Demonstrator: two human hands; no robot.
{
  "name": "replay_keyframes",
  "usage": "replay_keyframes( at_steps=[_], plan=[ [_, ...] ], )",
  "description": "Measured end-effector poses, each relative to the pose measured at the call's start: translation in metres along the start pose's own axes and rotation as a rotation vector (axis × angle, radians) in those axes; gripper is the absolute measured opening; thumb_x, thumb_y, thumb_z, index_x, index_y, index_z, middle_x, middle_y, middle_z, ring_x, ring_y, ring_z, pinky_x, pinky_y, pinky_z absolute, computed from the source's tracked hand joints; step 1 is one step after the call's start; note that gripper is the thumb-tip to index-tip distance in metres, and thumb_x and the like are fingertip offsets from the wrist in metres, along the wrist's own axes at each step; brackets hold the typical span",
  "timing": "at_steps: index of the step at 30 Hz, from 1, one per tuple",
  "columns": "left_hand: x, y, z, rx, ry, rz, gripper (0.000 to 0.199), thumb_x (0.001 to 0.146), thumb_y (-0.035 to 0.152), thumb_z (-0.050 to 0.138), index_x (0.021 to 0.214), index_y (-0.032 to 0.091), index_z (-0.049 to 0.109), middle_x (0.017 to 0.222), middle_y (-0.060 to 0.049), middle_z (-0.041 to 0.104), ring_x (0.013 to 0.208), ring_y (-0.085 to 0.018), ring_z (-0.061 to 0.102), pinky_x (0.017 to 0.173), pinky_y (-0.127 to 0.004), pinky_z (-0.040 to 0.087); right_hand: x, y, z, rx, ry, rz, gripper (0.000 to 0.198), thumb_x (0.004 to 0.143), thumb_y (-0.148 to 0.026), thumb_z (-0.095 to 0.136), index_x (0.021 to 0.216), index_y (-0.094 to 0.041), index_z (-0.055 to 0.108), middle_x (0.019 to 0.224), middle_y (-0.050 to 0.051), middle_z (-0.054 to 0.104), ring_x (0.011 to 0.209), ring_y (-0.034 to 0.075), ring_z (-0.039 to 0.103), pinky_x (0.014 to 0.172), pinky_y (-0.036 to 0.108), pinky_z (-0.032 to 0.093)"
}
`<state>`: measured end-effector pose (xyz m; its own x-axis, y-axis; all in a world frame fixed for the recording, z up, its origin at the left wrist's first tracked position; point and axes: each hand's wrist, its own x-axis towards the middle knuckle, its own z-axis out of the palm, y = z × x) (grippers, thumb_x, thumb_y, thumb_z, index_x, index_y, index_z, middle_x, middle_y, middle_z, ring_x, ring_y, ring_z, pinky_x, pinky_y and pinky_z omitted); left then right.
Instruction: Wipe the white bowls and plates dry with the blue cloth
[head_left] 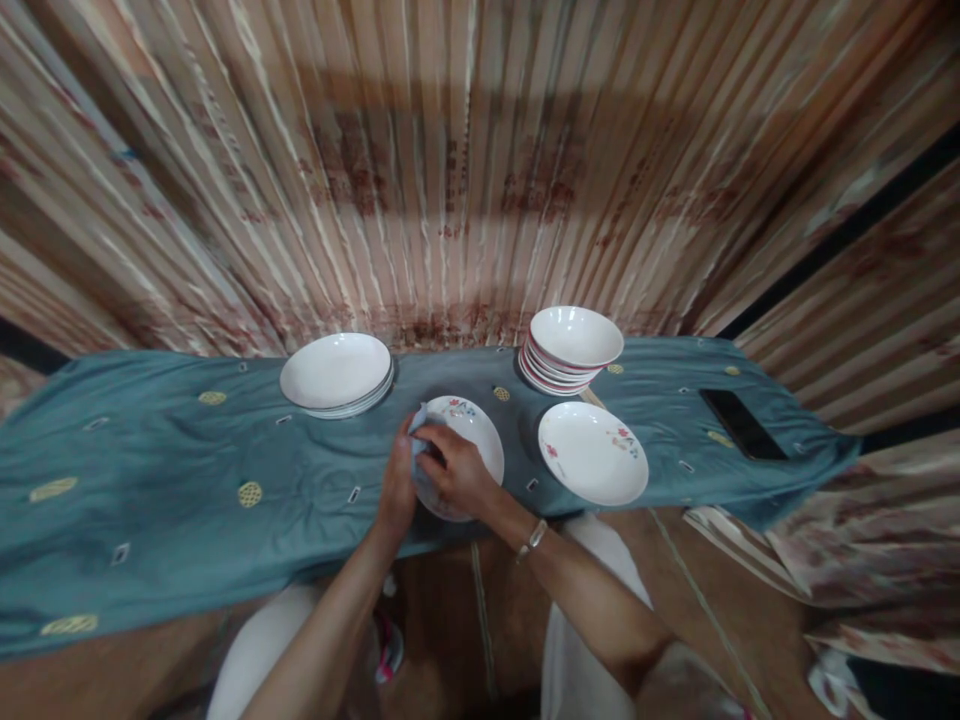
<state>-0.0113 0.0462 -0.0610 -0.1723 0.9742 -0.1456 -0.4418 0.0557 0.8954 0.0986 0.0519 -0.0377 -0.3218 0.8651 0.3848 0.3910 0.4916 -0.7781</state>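
Note:
A white plate with a floral print (484, 440) is tilted in front of me at the table's near edge. My left hand (397, 490) grips its left rim, fingers mostly hidden behind it. My right hand (459, 472) is closed on a light blue-grey cloth (421, 440), pressed against the plate's left side near the left hand. To the right lies another floral plate (592, 455), flat on the table.
A teal patterned cloth (180, 520) covers the narrow table. Stacked white plates (337, 370) stand at the back left, and a stack of red-rimmed bowls (574, 340) at the back right. A black phone (742, 424) lies far right. Pleated curtains (450, 180) hang behind.

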Motion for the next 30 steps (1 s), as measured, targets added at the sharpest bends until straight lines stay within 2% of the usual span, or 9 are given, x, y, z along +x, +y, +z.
replay_keyframes(
  at_steps=[3, 11, 16, 21, 26, 30],
  plan=[
    [-0.005, 0.003, 0.001, 0.132, -0.069, 0.200, 0.032, 0.089, 0.031, 0.051, 0.116, 0.020, 0.065, 0.134, -0.004, 0.058, 0.133, -0.018, 0.042, 0.115, -0.027, 0.022, 0.013, 0.007, -0.005, -0.042, 0.045, 0.015, 0.022, 0.085, -0.017, 0.051, 0.105, -0.018, 0.060, 0.110, 0.007, 0.065, 0.104, 0.018, 0.059, 0.096, 0.032, 0.044],
    [-0.012, 0.002, 0.002, 0.361, -0.116, 0.254, 0.053, 0.089, 0.050, 0.045, 0.130, 0.018, 0.054, 0.141, -0.009, 0.050, 0.133, -0.024, 0.042, 0.114, -0.038, 0.025, 0.024, 0.039, -0.020, -0.282, 0.097, 0.017, 0.018, 0.088, -0.019, 0.055, 0.104, -0.017, 0.063, 0.110, 0.009, 0.065, 0.106, 0.020, 0.058, 0.098, 0.033, 0.043],
    [-0.012, -0.001, 0.001, 0.399, -0.059, 0.256, 0.054, 0.089, 0.052, 0.045, 0.129, 0.018, 0.055, 0.140, -0.009, 0.051, 0.132, -0.024, 0.042, 0.114, -0.038, 0.027, 0.011, 0.048, -0.031, -0.509, 0.044, 0.036, 0.020, 0.091, -0.018, 0.051, 0.105, -0.017, 0.065, 0.111, 0.011, 0.064, 0.107, 0.021, 0.057, 0.101, 0.034, 0.042],
    [-0.014, 0.002, 0.001, 0.395, -0.040, 0.227, 0.053, 0.089, 0.053, 0.045, 0.128, 0.020, 0.056, 0.140, -0.008, 0.052, 0.132, -0.024, 0.042, 0.114, -0.038, 0.027, -0.013, 0.048, -0.037, -0.650, -0.062, 0.046, 0.025, 0.091, -0.011, 0.044, 0.106, -0.014, 0.064, 0.109, 0.013, 0.062, 0.103, 0.022, 0.057, 0.094, 0.036, 0.047],
    [-0.015, 0.003, 0.003, 0.364, -0.032, 0.208, 0.054, 0.089, 0.054, 0.044, 0.127, 0.018, 0.056, 0.139, -0.010, 0.052, 0.131, -0.025, 0.043, 0.113, -0.038, 0.028, -0.036, 0.044, -0.041, -0.643, -0.129, 0.053, 0.027, 0.085, -0.005, 0.045, 0.105, -0.009, 0.063, 0.108, 0.017, 0.061, 0.101, 0.025, 0.056, 0.094, 0.043, 0.048],
    [-0.012, 0.001, 0.006, 0.252, -0.068, 0.162, 0.056, 0.089, 0.056, 0.041, 0.128, 0.017, 0.054, 0.134, -0.011, 0.056, 0.125, -0.027, 0.050, 0.107, -0.041, 0.037, -0.053, 0.038, -0.044, -0.529, -0.126, 0.015, 0.029, 0.083, -0.008, 0.048, 0.108, -0.009, 0.062, 0.112, 0.018, 0.061, 0.105, 0.025, 0.057, 0.094, 0.042, 0.050]
  ],
)
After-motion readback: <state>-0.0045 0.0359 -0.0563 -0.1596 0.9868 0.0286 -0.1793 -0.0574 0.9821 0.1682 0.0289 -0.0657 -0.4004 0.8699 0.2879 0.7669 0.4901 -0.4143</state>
